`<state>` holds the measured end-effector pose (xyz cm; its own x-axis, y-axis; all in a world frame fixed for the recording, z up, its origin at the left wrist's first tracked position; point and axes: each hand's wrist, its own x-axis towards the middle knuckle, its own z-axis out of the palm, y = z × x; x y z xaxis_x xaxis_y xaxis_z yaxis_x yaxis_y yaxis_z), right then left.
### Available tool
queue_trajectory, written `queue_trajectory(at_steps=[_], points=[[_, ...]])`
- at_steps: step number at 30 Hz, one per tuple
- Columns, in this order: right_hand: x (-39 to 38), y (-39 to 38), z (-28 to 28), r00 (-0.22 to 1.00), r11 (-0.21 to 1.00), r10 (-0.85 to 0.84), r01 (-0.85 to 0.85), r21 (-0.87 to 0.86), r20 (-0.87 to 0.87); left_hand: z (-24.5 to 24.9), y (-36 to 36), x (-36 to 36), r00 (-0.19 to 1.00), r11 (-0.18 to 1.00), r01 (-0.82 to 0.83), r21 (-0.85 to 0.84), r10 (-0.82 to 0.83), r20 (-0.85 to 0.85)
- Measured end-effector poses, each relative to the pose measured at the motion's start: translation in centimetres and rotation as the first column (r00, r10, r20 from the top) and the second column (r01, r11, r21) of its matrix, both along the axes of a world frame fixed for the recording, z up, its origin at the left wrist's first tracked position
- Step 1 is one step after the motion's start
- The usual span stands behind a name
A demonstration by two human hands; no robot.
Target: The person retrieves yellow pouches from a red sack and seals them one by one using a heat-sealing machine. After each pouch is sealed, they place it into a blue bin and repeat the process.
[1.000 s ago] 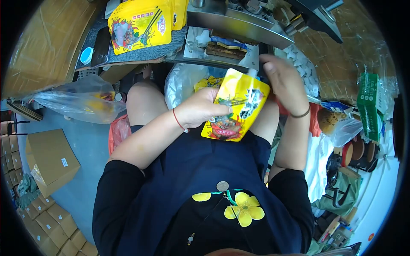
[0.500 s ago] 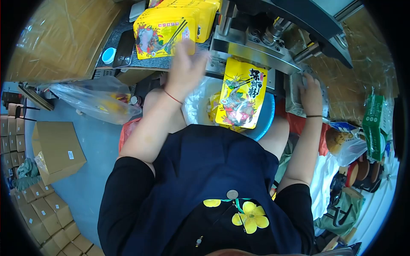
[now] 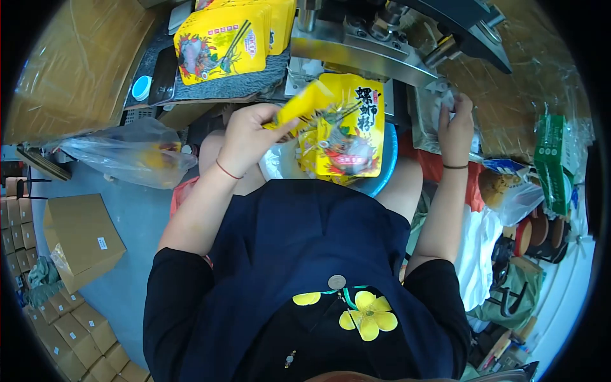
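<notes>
My left hand (image 3: 251, 137) is closed on the edge of a yellow pouch (image 3: 304, 105), which is tilted and blurred. This pouch overlaps the left side of another yellow printed pouch (image 3: 353, 143), which hangs below the metal bar of a press (image 3: 369, 57). Over a grey metal tray (image 3: 423, 130) on the right, my right hand (image 3: 456, 130) has its fingers curled beside whitish crumpled pieces (image 3: 442, 95). What lies between those fingers is too small to make out. Under the hanging pouch, a blue-rimmed basin (image 3: 389, 162) with a white liner holds more yellow pouches.
Stacked yellow pouches (image 3: 223, 48) lie on the dark worktop (image 3: 254, 86) at upper left, near a phone (image 3: 164, 76) and a blue-white cap (image 3: 141, 88). A clear plastic bag (image 3: 127, 153) hangs below. Cardboard boxes (image 3: 83, 239) stand on the left floor; a green box (image 3: 550, 165) is at right.
My left hand has come down from the pouch stack and now holds a yellow pouch beside the press. My right hand stays at the metal tray, its fingers more curled. The view has shifted slightly.
</notes>
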<state>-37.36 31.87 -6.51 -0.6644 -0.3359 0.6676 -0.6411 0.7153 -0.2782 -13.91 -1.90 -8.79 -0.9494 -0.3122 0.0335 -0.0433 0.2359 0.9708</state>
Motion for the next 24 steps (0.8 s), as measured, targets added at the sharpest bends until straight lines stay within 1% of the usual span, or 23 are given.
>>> queue_trajectory(at_steps=[2, 3, 6, 7, 8, 9, 10, 12, 13, 14, 16, 17, 18, 19, 20, 22, 23, 24], points=[[0.6, 0.1, 0.6, 0.997, 0.992, 0.044, -0.036, 0.120, -0.061, -0.5, 1.6, -0.5, 0.998, 0.997, 0.058, -0.054, -0.059, -0.019], [1.1, 0.1, 0.8, 0.994, 0.983, 0.065, -0.049, 0.179, -0.086, -0.6, 2.4, -0.8, 0.996, 0.996, 0.085, -0.013, -0.084, 0.022], [2.7, -0.6, 1.8, 0.992, 0.983, 0.127, -0.126, 0.136, 0.003, -0.3, 4.4, -1.3, 0.978, 0.983, 0.157, 0.095, -0.169, 0.123], [4.0, -1.1, 2.5, 0.978, 0.981, 0.151, -0.166, 0.097, 0.145, 0.0, 4.9, -1.2, 0.972, 0.977, 0.172, 0.125, -0.189, 0.141], [5.7, -2.2, 3.3, 0.933, 0.963, 0.270, -0.266, -0.050, 0.239, 0.1, 5.5, -1.2, 0.964, 0.970, 0.185, 0.156, -0.210, 0.160], [7.7, -3.4, 4.0, 0.866, 0.918, 0.390, -0.339, -0.206, 0.314, 0.0, 6.2, -1.2, 0.962, 0.958, 0.172, 0.228, -0.213, 0.173], [9.0, -4.4, 4.5, 0.780, 0.849, 0.509, -0.384, -0.364, 0.365, -0.4, 6.5, -1.2, 0.959, 0.958, 0.209, 0.196, -0.240, 0.153], [9.8, -5.3, 5.1, 0.626, 0.769, 0.635, -0.455, -0.450, 0.452, -1.1, 6.9, -1.5, 0.950, 0.952, 0.279, 0.126, -0.293, 0.111], [9.7, -6.3, 5.7, 0.652, 0.764, 0.644, -0.527, -0.373, 0.400, -0.9, 7.2, -1.4, 0.926, 0.922, 0.326, 0.210, -0.356, 0.127], [9.6, -6.9, 5.5, 0.634, 0.757, 0.653, -0.550, -0.352, 0.415, -0.7, 7.6, -1.2, 0.917, 0.878, 0.325, 0.352, -0.383, 0.108], [7.9, -6.7, 5.6, 0.684, 0.746, 0.651, -0.658, -0.106, 0.329, -0.2, 8.7, -0.7, 0.905, 0.736, 0.304, 0.605, -0.421, 0.058], [7.5, -6.2, 5.8, 0.665, 0.728, 0.665, -0.679, -0.096, 0.340, 0.2, 9.0, -0.6, 0.889, 0.678, 0.333, 0.655, -0.457, 0.021], [7.0, -5.7, 6.1, 0.641, 0.706, 0.681, -0.703, -0.086, 0.354, 0.3, 9.4, -0.4, 0.885, 0.619, 0.294, 0.729, -0.463, 0.037], [6.8, -5.6, 6.4, 0.614, 0.683, 0.696, -0.726, -0.078, 0.372, 0.1, 9.8, -0.5, 0.888, 0.605, 0.289, 0.742, -0.459, 0.028], [7.1, -5.7, 6.6, 0.636, 0.728, 0.665, -0.668, -0.153, 0.390, -0.2, 10.2, -0.4, 0.889, 0.589, 0.285, 0.756, -0.457, 0.022], [8.1, -5.8, 7.1, 0.676, 0.801, 0.598, -0.521, -0.293, 0.431, -0.7, 10.1, -0.7, 0.874, 0.638, 0.314, 0.703, -0.484, 0.049], [8.3, -6.2, 7.1, 0.675, 0.791, 0.612, -0.521, -0.320, 0.413, -0.7, 10.1, -1.0, 0.865, 0.661, 0.333, 0.673, -0.497, 0.061], [8.1, -6.1, 6.9, 0.673, 0.790, 0.611, -0.550, -0.272, 0.416, -0.6, 10.2, -1.0, 0.872, 0.655, 0.323, 0.683, -0.487, 0.055]])
